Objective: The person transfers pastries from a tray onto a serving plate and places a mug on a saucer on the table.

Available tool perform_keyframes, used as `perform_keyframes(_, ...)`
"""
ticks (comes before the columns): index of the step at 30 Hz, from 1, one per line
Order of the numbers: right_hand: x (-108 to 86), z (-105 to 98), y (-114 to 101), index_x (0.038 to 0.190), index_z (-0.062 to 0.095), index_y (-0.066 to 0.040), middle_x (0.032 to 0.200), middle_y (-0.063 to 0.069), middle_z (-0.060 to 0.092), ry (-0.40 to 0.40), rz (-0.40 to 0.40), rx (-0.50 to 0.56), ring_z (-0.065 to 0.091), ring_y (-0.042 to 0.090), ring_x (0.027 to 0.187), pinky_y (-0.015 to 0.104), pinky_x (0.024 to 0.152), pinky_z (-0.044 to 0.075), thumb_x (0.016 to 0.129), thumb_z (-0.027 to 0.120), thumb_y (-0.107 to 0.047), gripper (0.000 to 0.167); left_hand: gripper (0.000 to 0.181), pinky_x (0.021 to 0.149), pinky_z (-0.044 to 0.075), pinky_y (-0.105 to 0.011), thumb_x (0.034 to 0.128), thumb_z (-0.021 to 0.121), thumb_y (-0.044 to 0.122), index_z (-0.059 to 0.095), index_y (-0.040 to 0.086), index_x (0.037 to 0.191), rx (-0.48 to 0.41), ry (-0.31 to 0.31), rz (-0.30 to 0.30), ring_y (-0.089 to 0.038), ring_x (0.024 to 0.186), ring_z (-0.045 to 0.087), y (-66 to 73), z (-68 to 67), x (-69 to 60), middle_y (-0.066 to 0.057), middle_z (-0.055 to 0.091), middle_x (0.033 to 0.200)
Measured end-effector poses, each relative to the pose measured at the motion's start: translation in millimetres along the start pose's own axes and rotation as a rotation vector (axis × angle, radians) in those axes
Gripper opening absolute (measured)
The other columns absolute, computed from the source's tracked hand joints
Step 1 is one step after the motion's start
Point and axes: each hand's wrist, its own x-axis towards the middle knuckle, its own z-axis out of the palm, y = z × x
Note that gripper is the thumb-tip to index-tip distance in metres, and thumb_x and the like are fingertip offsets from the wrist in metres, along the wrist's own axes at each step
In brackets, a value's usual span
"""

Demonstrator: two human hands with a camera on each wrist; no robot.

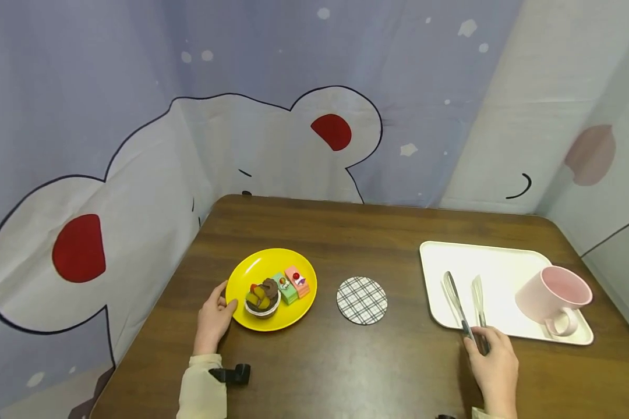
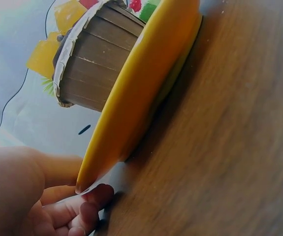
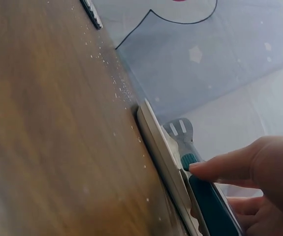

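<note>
Beige-sleeved, the left hand (image 1: 214, 320) pinches the left rim of a yellow plate (image 1: 251, 267) at the left of the table (image 1: 346, 372); on it sit a fruit-topped cupcake (image 1: 262, 301), a green cake (image 1: 285, 289) and a pink cake (image 1: 297, 283). A checked coaster (image 1: 361, 300) lies between the hands, and the right hand (image 1: 495, 366) grips tongs (image 1: 460, 305), tips apart, over the left part of a white tray (image 1: 503, 273) bearing a pink mug (image 1: 542, 297).

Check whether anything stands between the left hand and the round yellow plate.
Nothing visible does: the left hand directly grips the round yellow plate by its rim; the fruit-topped brown cupcake sits on it, clear of the hand.
</note>
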Motion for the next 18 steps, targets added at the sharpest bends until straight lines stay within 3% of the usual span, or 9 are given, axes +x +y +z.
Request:
perform_keyframes(9,0.0,-7.7,-6.4,0.106,0.066,0.003,0.127,0.026,0.052,0.055,0.026,0.033,0.047,0.047,0.119,0.057,0.095,0.036,0.085,0.065,-0.009,0.024,0.055,0.065,0.038,-0.028,0.0961,0.053,0.015,0.037,0.005,0.147,-0.008,0.0,-0.005,-0.018,0.072,0.047,3.0,1.3,-2.7,-0.012,0.052,0.089)
perform_keyframes(18,2.7,-35.2,-2.7,0.116,0.061,0.003,0.131,0.027,0.049,0.101,0.072,0.041,0.044,0.046,0.121,0.057,0.1,0.031,0.091,0.059,-0.012,0.029,0.055,0.063,0.037,-0.027,0.0956,0.053,0.015,0.037,0.004,0.147,-0.011,0.004,-0.007,-0.017,0.07,0.046,3.0,0.5,-3.7,-0.011,0.051,0.087)
